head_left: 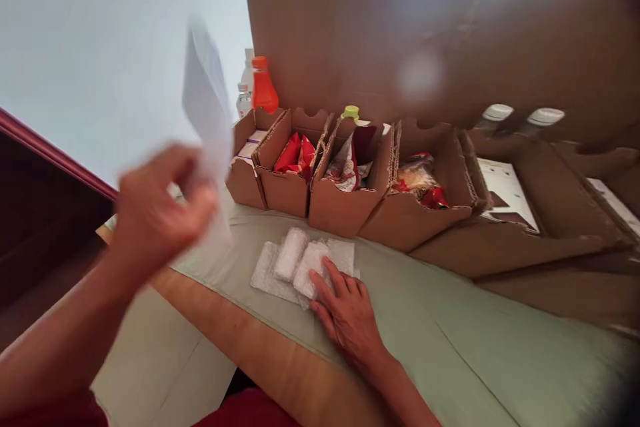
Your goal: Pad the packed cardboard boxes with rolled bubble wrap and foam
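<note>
Bubble-wrapped packets (306, 271) bunched on the pale green cloth (430, 327), just in front of the cardboard bins (285, 193) | right hand (350, 313): pretty loose, fingers spread and resting on one packet | left hand (160, 210): kinda blurry, but thumb and fingers are pinching a white sheet (207, 97), held up well left of the packets
</note>
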